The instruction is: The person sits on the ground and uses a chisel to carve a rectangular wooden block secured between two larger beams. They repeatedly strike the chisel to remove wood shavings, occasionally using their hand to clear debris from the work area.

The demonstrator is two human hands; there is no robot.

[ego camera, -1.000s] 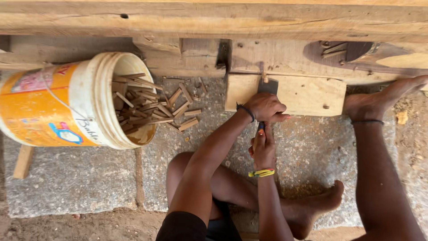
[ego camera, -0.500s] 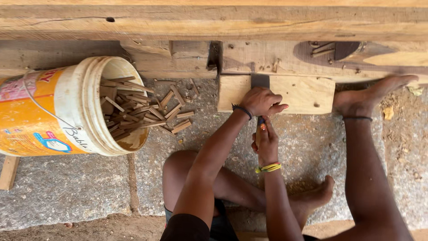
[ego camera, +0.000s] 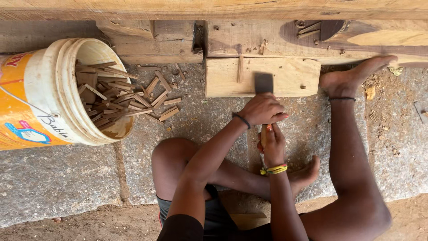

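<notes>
While a pale rectangular wooden block [ego camera: 263, 76] lies on the grey stone slab [ego camera: 67, 178] against heavy timber beams, a flat dark metal blade [ego camera: 263, 83] is pressed onto it. The blade's top is covered by the left hand [ego camera: 263, 109], fingers curled over it. Its wooden handle [ego camera: 264, 135] is gripped by the right hand [ego camera: 273, 145]. Thin wooden slats [ego camera: 154, 96] are spilled from a tipped orange-and-white plastic bucket [ego camera: 53, 93] nearby.

You get even, soft daylight here, bright enough that nothing glares and no hard shadows fall. Only shallow shade lies under your left hand [ego camera: 264, 109] and right hand [ego camera: 273, 145] and inside the tipped bucket [ego camera: 58, 91] to their left. The picture is sharp throughout, with slight softness near the edges.
</notes>
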